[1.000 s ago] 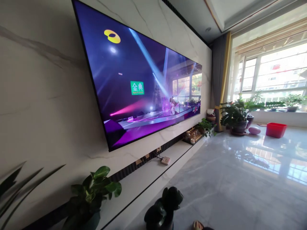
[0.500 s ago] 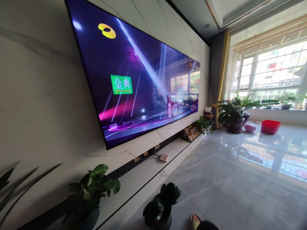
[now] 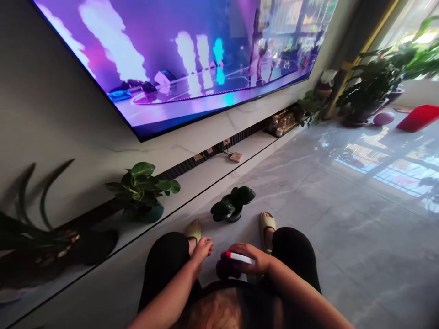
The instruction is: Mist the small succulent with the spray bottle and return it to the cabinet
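I am sitting with my knees in black trousers at the bottom of the view. My right hand (image 3: 252, 259) is closed around a slim white object with a red end (image 3: 239, 257), held between my knees. My left hand (image 3: 202, 249) reaches in beside it with fingers bunched near the object's red end; whether it touches is unclear. A dark purple shape (image 3: 228, 269) sits just under my right hand. My feet in pale slippers (image 3: 266, 224) rest on the grey floor.
A small dark potted plant (image 3: 233, 204) stands between my feet. A leafy pot (image 3: 146, 192) sits on the low white ledge (image 3: 212, 169) under a large wall television (image 3: 192, 59). Plants (image 3: 370, 87), a red tub (image 3: 419, 117) and a pink ball (image 3: 383, 119) stand far right.
The view has swung sharply downward from the television and room. My knees, both hands and the white object have come into view.
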`<act>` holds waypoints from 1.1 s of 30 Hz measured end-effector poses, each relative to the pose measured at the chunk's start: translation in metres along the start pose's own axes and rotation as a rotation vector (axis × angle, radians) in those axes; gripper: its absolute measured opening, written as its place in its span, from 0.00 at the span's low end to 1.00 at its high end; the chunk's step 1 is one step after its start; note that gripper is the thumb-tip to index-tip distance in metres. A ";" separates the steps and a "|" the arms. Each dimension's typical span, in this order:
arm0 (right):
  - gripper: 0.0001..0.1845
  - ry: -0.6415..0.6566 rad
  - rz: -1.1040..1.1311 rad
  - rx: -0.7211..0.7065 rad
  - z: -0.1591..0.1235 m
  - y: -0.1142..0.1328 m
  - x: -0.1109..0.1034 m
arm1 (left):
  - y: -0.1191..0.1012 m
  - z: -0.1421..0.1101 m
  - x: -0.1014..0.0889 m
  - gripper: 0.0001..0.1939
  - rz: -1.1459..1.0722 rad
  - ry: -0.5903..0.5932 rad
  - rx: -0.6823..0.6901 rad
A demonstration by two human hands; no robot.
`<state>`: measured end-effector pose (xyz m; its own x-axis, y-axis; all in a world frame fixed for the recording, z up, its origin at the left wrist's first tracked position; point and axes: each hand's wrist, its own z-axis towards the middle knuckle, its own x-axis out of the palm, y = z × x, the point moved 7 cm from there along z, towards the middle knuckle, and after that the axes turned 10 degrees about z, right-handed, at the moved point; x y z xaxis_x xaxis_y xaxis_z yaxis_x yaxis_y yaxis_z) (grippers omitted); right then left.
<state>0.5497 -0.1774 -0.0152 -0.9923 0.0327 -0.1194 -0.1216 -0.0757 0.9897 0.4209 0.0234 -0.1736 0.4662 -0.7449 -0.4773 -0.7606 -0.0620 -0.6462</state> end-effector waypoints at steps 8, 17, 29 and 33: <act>0.24 -0.045 0.021 -0.129 0.005 -0.027 -0.029 | 0.012 0.023 0.029 0.20 -0.070 0.162 -0.050; 0.26 -0.026 -0.029 -0.132 0.015 -0.042 -0.038 | -0.043 -0.013 0.047 0.37 0.040 0.417 0.365; 0.21 -0.160 -0.016 -0.229 0.030 -0.029 -0.025 | -0.040 -0.034 0.038 0.48 0.044 0.354 0.536; 0.22 -0.301 -0.127 -0.280 0.033 -0.024 -0.018 | -0.029 -0.038 0.032 0.43 0.189 0.289 0.558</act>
<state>0.5714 -0.1429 -0.0338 -0.9231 0.3452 -0.1697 -0.2853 -0.3186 0.9039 0.4407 -0.0235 -0.1476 0.1481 -0.8623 -0.4842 -0.4331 0.3836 -0.8156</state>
